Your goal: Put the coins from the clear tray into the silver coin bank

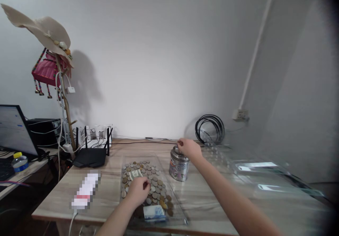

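A clear plastic tray (177, 201) holds many loose coins (158, 183), a folded greenish banknote (136, 174) and a blue-and-white banknote (154, 212). Over the middle of the coins is my left hand (137, 192), its fingers curled together; whatever they hold, if anything, is hidden. Right of the tray stands an upright silver tin (179, 169) with a printed pattern. My right hand (190, 148) is at the top of this tin, thumb and fingers pinched above its rim. Anything in that pinch is too small to make out.
A black router (90, 157) and a phone-like white item (87, 188), blurred out and on a cable, are at the left. Behind the tin leans a coil of black cable (210, 128). Clear plastic containers (254, 167) lie at the right. A monitor (17, 130) stands far left.
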A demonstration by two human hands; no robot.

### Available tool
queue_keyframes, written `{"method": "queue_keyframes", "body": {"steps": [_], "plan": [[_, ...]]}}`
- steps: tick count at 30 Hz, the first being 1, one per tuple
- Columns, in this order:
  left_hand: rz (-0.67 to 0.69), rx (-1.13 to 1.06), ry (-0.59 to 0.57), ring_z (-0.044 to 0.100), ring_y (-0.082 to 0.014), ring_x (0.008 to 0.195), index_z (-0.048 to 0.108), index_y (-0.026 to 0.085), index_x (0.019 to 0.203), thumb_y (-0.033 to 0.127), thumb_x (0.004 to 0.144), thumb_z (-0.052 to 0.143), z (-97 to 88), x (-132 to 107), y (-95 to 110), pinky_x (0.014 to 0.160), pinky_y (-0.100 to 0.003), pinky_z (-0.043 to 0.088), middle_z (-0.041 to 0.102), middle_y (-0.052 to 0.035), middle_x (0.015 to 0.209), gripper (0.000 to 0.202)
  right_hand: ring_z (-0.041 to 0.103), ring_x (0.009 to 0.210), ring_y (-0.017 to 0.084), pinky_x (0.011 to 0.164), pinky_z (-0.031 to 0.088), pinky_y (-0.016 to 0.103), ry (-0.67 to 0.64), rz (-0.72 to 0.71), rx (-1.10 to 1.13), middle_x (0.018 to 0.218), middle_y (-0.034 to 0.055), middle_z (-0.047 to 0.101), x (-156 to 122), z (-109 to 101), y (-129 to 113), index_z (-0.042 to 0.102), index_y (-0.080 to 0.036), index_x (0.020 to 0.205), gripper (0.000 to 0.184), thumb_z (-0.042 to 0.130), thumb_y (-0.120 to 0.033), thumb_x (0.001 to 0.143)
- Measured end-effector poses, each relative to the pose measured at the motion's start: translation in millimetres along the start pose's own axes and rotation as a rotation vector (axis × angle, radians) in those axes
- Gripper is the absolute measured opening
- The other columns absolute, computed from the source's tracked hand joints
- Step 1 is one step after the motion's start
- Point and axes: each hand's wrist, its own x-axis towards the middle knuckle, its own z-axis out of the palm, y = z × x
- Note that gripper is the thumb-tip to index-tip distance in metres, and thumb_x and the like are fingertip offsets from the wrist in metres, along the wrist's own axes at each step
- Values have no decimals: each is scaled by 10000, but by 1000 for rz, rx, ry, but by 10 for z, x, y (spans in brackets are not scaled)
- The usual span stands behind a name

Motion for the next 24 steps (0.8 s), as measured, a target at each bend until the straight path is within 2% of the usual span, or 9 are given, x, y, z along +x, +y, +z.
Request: {"method": "queue_keyframes", "body": {"steps": [3,7,10,14,19,24], "plan": [[4,32,-11,503,-109,670,592,170,769,221,737,398,-10,-20,25,592,-198,320,596,-19,732,203,524,864,214,672,372,288,11,-37,-16,850,84,619,-164,24,27,636,-222,816,357,338,-415,778],[40,59,-23,509,-109,690,591,186,772,208,722,416,-21,-61,60,605,-196,331,601,-8,747,183,429,1028,206,807,339,305,120,-146,-19,1057,76,558,-292,85,127,624,-225,879,418,249,-400,822],[54,71,-15,514,-114,717,594,186,783,159,701,415,-36,-83,83,631,-200,343,603,-11,769,199,351,1112,228,878,298,342,139,-173,-30,1132,93,513,-295,158,231,644,-188,802,468,229,-401,829],[34,112,-24,521,-127,756,599,187,791,149,695,422,-47,-81,93,671,-215,355,609,-18,796,205,366,1100,222,889,292,353,63,-157,22,1074,87,545,-248,243,342,643,-195,837,473,214,-394,832],[51,154,-14,516,-140,810,598,193,789,162,708,428,-16,-75,65,710,-228,360,602,-24,839,191,331,1130,227,886,293,368,91,-153,56,1137,88,509,-255,285,348,618,-183,914,462,215,-394,831],[11,227,45,493,-153,861,589,180,805,151,732,405,6,-77,38,760,-247,359,577,-46,871,200,383,1079,240,863,306,376,166,-158,92,1132,99,507,-332,184,271,596,-177,945,444,223,-388,830]]}}
